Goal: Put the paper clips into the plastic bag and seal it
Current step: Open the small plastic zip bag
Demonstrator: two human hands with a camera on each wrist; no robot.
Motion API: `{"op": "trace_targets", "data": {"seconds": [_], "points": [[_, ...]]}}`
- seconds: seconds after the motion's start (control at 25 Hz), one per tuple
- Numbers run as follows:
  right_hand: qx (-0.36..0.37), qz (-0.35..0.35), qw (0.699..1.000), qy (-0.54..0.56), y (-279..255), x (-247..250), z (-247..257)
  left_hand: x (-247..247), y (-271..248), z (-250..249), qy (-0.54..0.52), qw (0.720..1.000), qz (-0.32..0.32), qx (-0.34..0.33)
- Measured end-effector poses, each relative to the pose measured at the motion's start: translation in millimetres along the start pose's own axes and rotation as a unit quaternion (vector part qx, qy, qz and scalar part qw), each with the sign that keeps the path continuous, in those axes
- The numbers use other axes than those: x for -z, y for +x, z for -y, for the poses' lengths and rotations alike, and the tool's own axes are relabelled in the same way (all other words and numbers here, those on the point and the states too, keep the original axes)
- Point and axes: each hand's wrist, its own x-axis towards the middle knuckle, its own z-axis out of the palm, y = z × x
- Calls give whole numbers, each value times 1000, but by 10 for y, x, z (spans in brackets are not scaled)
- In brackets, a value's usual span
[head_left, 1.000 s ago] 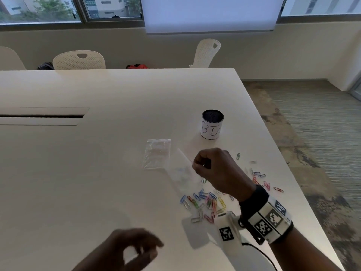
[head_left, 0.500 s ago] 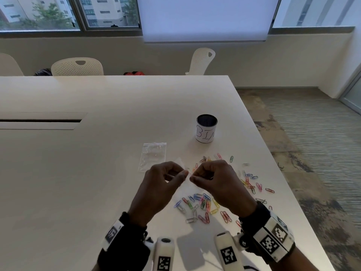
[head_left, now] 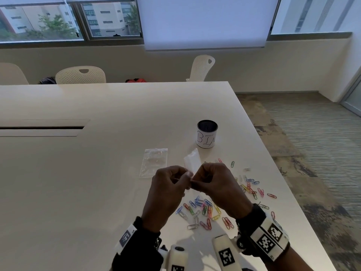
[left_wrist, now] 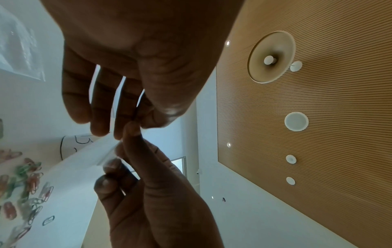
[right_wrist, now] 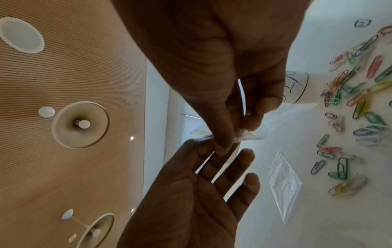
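Note:
A small clear plastic bag (head_left: 192,163) is held above the white table (head_left: 97,173), its far end pointing up and away from me. My left hand (head_left: 185,178) pinches one side of its near edge between thumb and forefinger. My right hand (head_left: 196,180) pinches the other side, and the two hands' fingertips nearly touch. In the right wrist view the bag (right_wrist: 275,120) hangs from the right thumb and fingers. Coloured paper clips (head_left: 203,210) lie scattered on the table under and to the right of the hands (head_left: 252,189). I see no clips inside the held bag.
A second clear bag (head_left: 154,162) lies flat on the table left of the hands. A white cup marked BIN (head_left: 206,136) stands behind the clips. The table's right edge (head_left: 283,182) runs close to the clips. Chairs (head_left: 81,75) stand along the far side.
The left hand rose from near my body and took the bag's near edge beside the right hand. The bag now tilts up and away more steeply.

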Motion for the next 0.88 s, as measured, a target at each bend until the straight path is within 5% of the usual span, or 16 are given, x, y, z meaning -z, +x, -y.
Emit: {"op": "trace_targets", "data": {"seconds": [0.24, 0.6, 0.88], "points": [[-46, 21, 994, 99, -2, 26, -5, -37, 47, 7, -49, 998, -20, 32], [-62, 10, 989, 134, 5, 29, -13, -44, 74, 40, -32, 999, -18, -6], [-8, -48, 999, 24, 56, -6, -16, -54, 145, 50, 22, 998, -25, -57]]}}
